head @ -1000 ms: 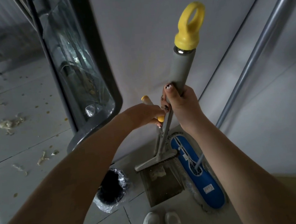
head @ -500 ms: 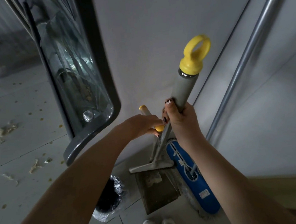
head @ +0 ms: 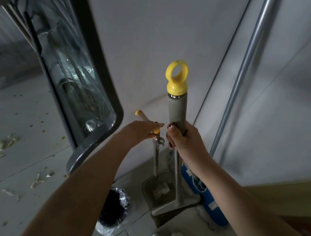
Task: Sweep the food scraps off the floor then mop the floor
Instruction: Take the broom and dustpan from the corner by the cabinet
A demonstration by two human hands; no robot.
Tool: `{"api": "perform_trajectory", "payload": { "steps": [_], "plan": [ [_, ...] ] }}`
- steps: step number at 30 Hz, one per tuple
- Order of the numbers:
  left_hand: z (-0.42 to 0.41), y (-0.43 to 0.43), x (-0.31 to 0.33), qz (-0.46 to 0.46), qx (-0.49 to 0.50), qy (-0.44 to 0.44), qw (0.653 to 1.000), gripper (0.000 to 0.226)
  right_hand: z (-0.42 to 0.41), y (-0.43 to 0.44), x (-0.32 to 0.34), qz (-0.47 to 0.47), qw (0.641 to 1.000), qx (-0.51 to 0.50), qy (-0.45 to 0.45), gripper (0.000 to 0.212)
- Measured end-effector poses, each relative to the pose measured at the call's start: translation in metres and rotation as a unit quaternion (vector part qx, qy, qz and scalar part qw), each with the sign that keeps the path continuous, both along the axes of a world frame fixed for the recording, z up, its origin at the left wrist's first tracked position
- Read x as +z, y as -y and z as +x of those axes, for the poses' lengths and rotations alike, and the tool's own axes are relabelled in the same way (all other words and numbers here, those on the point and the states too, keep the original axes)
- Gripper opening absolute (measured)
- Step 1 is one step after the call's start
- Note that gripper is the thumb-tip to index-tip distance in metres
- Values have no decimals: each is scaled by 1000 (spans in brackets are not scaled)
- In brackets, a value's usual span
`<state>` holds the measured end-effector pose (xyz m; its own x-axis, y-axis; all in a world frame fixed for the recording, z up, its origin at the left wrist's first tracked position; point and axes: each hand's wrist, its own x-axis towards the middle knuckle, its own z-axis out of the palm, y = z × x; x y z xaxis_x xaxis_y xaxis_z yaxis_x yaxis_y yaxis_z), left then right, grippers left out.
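Broom handle (head: 177, 110) is clenched by right fingers (head: 170, 139), dustpan handle (head: 141, 115) grasped by left fingers (head: 151, 127) — the clip (head: 159, 141) just below could be snagged, scraps (head: 160, 189) spilled.

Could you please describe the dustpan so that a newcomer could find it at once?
At the foot of the white wall, right of the lined bin, stands the dustpan. Unlike the broom beside it, its thinner handle has no yellow ring on top.
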<state>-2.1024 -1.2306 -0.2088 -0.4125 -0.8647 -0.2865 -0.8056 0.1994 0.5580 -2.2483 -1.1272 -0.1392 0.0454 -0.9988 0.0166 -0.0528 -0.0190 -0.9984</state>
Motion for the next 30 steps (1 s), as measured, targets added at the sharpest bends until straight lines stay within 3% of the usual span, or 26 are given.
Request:
{"api": "perform_trajectory", "payload": {
  "steps": [2,6,11,16,20,30],
  "plan": [
    [2,-6,3,43,33,-41,998,41,-3,1,3,3,1000,5,3,28],
    [14,-28,20,-48,-42,14,998,57,-2,0,13,5,1000,15,13,28],
    [11,-58,33,-16,-23,14,999,62,-1,0,28,-11,1000,26,-4,25],
    [6,-102,37,27,20,-84,996,67,6,1,52,-33,998,46,26,25],
    [-5,-130,38,29,117,-188,975,51,14,0,71,-43,994,78,61,28],
    [-9,-172,48,-53,318,-235,917,18,44,-22,93,-51,980,171,87,27]
  ]
}}
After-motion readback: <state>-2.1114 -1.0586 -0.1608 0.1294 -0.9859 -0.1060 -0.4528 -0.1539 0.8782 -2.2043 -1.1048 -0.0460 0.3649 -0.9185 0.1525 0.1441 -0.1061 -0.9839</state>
